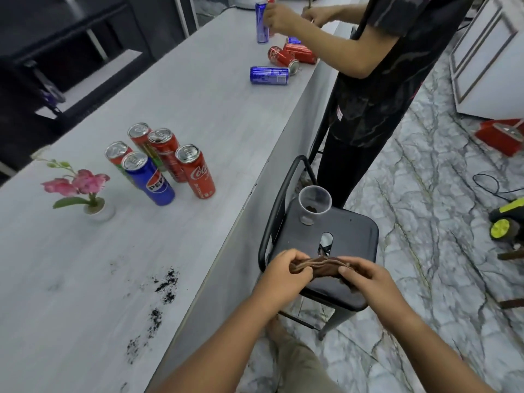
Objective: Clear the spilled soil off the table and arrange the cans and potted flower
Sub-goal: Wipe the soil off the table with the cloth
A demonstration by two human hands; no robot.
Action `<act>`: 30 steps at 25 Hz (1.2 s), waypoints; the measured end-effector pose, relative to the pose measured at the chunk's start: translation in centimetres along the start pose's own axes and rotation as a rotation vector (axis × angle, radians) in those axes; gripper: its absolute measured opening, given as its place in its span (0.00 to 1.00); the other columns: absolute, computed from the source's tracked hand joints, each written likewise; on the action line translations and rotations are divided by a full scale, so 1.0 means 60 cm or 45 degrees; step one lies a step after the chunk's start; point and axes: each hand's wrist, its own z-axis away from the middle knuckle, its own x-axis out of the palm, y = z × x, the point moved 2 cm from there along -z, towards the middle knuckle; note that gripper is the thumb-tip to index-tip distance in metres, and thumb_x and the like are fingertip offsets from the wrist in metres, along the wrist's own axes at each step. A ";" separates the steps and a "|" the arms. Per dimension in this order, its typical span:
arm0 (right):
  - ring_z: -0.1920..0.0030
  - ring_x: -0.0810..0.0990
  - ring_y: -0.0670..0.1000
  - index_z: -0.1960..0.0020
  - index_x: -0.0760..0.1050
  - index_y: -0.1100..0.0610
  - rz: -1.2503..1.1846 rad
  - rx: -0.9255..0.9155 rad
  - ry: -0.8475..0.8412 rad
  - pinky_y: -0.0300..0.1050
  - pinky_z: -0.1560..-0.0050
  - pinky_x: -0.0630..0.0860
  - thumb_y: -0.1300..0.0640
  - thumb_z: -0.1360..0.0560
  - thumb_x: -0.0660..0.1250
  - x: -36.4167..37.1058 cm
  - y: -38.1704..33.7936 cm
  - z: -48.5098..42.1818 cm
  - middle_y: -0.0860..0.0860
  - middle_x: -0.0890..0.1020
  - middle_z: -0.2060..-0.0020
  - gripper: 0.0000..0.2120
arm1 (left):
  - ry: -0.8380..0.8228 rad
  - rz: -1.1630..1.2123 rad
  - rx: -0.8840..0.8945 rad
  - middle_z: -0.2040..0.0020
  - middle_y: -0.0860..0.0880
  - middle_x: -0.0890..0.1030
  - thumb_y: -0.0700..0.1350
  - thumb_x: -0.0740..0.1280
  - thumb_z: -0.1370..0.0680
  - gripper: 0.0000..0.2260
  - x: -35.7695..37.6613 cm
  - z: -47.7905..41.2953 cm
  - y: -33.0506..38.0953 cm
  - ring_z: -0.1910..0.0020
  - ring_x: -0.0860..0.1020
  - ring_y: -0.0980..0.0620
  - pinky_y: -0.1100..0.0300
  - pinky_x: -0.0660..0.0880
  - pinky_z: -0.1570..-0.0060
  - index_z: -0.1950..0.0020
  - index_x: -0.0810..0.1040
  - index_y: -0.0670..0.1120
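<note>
Over the black stool (351, 231), my left hand (286, 270) and my right hand (365, 275) both grip a folded brown cloth (317, 266). Dark spilled soil (166, 285) lies scattered near the front edge of the grey table (198, 109). Several upright cans stand together, among them a blue Pepsi can (150, 180) and a red Coca-Cola can (197, 171). Left of them stands the potted pink flower (88, 191) in its small white pot. A clear plastic cup (313, 204) with some soil in its bottom stands on the stool.
Another person (382, 66) stands at the table's far end and holds an upright blue can (262, 22). Near them lie a blue can (269, 75) and red cans (286, 56) on their sides. A yellow-wheeled tool (506, 222) and red box (502, 134) sit on the marble floor.
</note>
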 end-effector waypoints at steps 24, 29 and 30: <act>0.56 0.87 0.43 0.46 0.89 0.40 0.405 -0.391 -1.271 0.34 0.60 0.78 0.51 0.21 0.77 0.593 -0.220 0.098 0.46 0.90 0.53 0.07 | 1.086 0.592 -0.427 0.51 0.49 0.87 0.54 0.73 0.19 0.05 -0.346 0.500 -0.248 0.64 0.83 0.55 0.62 0.77 0.65 0.47 0.86 0.65; 0.58 0.86 0.44 0.45 0.89 0.41 0.542 -0.439 -1.486 0.36 0.60 0.78 0.49 0.22 0.77 0.709 -0.249 0.119 0.48 0.90 0.55 0.07 | 1.231 0.685 -0.469 0.49 0.52 0.88 0.56 0.74 0.22 0.06 -0.391 0.563 -0.306 0.61 0.83 0.55 0.54 0.82 0.55 0.46 0.88 0.63; 0.58 0.86 0.44 0.45 0.89 0.41 0.570 -0.460 -1.521 0.36 0.60 0.78 0.49 0.22 0.77 0.734 -0.258 0.120 0.48 0.90 0.55 0.07 | 1.256 0.700 -0.473 0.49 0.52 0.88 0.55 0.75 0.22 0.06 -0.405 0.571 -0.315 0.61 0.83 0.56 0.55 0.82 0.55 0.46 0.88 0.62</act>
